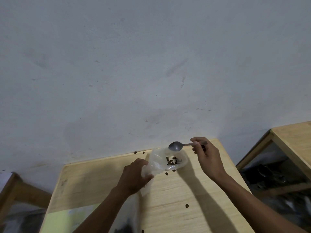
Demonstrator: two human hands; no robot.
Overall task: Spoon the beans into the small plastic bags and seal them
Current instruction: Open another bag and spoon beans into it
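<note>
The left hand [134,175] has its fingers clamped on a clear bag [161,163] of beans [173,161] near the worktop [193,190] far edge. The right hand [206,157] fingers pinch a spoon [175,146] above the bag; the near worktop lies open.

Two bare forearms enter from the bottom edge. No sleeve covers either within view. Left hand [134,175] and right hand [207,158] are ungloved. Fingers carry no visible rings; wrists carry no watch or band.
</note>
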